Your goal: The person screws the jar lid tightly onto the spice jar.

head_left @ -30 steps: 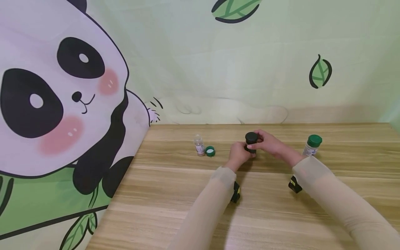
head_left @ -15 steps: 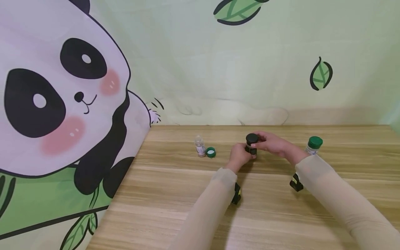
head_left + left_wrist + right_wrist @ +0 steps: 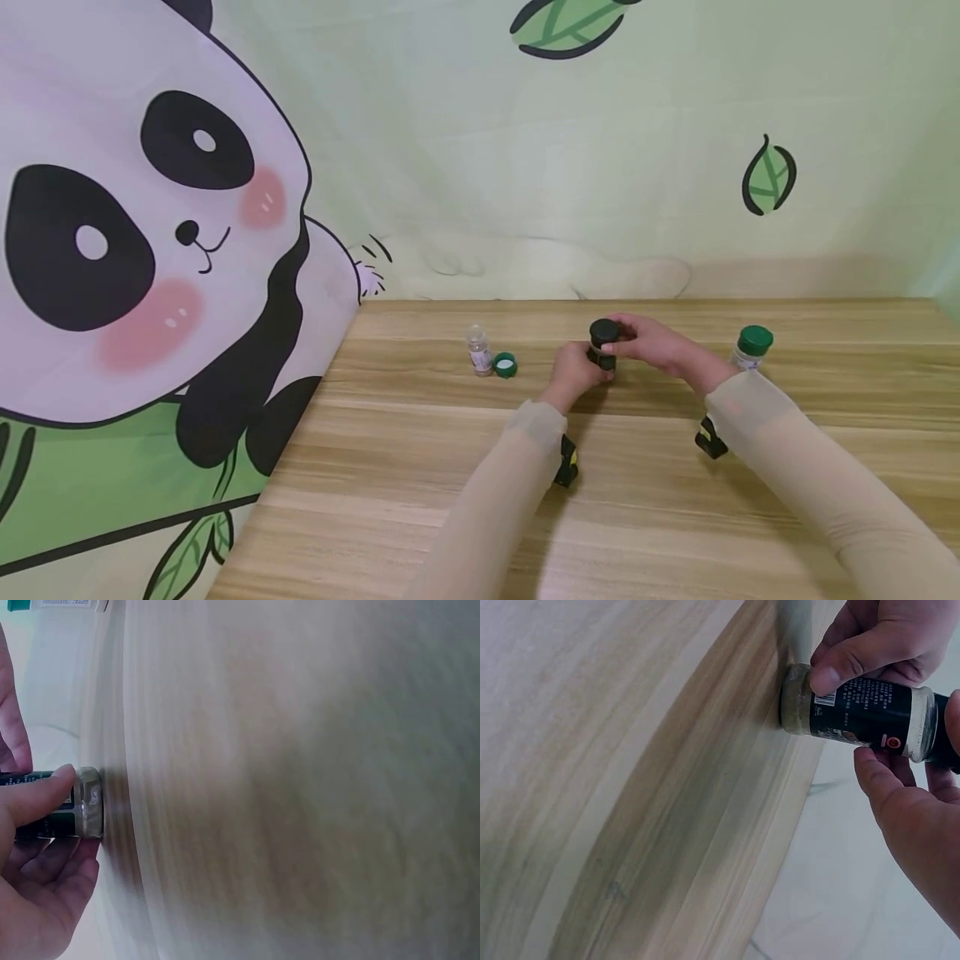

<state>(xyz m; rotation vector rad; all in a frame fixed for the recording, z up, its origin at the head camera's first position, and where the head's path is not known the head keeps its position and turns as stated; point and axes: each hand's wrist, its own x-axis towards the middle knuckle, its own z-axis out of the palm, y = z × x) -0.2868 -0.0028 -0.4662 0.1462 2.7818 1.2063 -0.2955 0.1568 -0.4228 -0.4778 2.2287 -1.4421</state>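
A spice jar [image 3: 855, 709] with a black label and a black cap [image 3: 603, 330] stands upright on the wooden table, between both hands. My left hand [image 3: 573, 369] grips its lower body, thumb across the label near the clear base. From the right, my right hand [image 3: 651, 343] has its fingers and thumb around the cap end. In the right wrist view, a pale band shows on the jar just below the cap. The left wrist view catches the left thumb [image 3: 49, 796] lying along the jar, while the cap is out of frame there.
Left of the hands stands an uncapped clear jar [image 3: 479, 352], with a green cap [image 3: 505, 365] lying beside it. A green-capped jar [image 3: 753, 343] stands to the right, partly behind the right sleeve [image 3: 757, 408]. A panda-print cloth [image 3: 480, 167] hangs behind the table.
The right thumb has shifted slightly to the right around the top of the jar. The jar and the left hand stay in place.
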